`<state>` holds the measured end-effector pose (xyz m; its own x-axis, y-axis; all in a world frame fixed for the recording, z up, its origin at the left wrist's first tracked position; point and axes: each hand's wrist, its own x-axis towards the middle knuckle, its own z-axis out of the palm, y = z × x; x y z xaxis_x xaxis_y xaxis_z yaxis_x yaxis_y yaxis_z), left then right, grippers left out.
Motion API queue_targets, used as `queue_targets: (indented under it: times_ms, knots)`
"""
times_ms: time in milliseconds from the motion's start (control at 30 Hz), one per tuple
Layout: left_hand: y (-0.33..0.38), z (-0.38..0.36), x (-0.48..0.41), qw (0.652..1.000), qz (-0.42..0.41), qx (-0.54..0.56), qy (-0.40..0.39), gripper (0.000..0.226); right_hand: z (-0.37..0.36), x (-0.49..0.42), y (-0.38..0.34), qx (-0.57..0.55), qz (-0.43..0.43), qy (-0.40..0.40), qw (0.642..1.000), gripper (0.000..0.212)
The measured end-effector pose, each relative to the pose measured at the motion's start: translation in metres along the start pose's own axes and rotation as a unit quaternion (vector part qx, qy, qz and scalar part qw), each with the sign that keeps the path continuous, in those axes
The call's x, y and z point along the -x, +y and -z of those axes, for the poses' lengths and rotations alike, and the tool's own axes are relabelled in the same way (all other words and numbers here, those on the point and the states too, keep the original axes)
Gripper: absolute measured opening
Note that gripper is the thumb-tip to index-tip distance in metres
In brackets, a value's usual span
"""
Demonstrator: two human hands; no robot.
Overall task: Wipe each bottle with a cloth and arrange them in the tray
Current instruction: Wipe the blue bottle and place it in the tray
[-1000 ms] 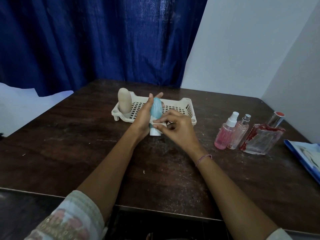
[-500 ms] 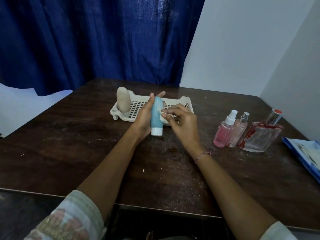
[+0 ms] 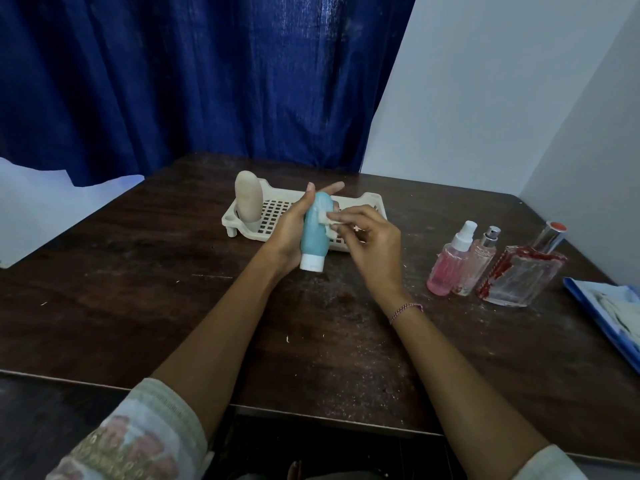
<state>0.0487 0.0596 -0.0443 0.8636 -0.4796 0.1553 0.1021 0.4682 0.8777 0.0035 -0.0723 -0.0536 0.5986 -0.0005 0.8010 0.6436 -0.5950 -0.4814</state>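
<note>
A teal plastic bottle with a white cap (image 3: 313,233) is held cap-down over the dark wooden tabletop (image 3: 138,271), gripped between the thumb and fingers of the left hand (image 3: 289,233). A small white cloth (image 3: 325,218) is pinched in the fingers of the right hand (image 3: 372,244) and pressed against the bottle's upper part at its 3 o'clock side. A cream perforated plastic tray (image 3: 375,202) lies just behind at 12 o'clock, with a beige rounded bottle (image 3: 246,199) standing upright at its 9 o'clock end. Well apart at 3 o'clock, a pink spray bottle (image 3: 446,268), a pale pink perfume bottle (image 3: 479,261) and a red-stained clear glass bottle (image 3: 519,278) are grouped closely.
</note>
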Motion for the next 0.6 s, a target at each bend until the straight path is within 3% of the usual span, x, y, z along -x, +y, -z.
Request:
queue_targets:
  times_ms: [133,333,433,600]
  knots:
    - [0.001,-0.001,0.0,1.0,0.001,0.003,-0.003,0.053,-0.003,0.001,-0.003,0.007,0.0,-0.005,1.0,0.021]
    - [0.003,-0.001,0.004,1.0,0.004,-0.003,0.01,0.054,-0.01,0.008,-0.014,0.054,0.117,-0.091,0.987,0.019]
    - [0.004,-0.005,0.007,1.0,0.021,0.003,-0.005,0.058,-0.01,0.006,-0.014,0.08,0.114,-0.063,0.988,0.017]
    - [0.001,-0.013,0.008,0.998,0.043,-0.048,0.009,0.055,0.0,-0.002,-0.006,0.065,0.028,0.045,0.997,0.015]
